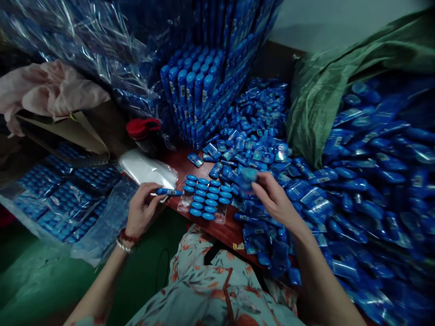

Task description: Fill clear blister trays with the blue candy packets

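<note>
My left hand (142, 206), wearing bracelets, pinches a slim blue bottle-like pack (169, 192) with a barcode on its side, left of the group on the table. Slightly blurred, my right hand (274, 197) grips a flat blue pack (248, 176) over the edge of the loose heap. Between the hands, several blue packs (205, 195) stand in close rows on end, their rounded blue ends up. Clear plastic (221, 213) shows around the base of these rows. The packs' exact kind cannot be made out.
Loose blue packs (261, 149) heap up behind and right, spilling from a green sack (319, 99). Stacked packs (190, 86) rise at the back. Left are clear plastic bags (149, 168), a red-lidded container (142, 128) and a filled bag (64, 194). The red-brown table (234, 228) ends before my lap.
</note>
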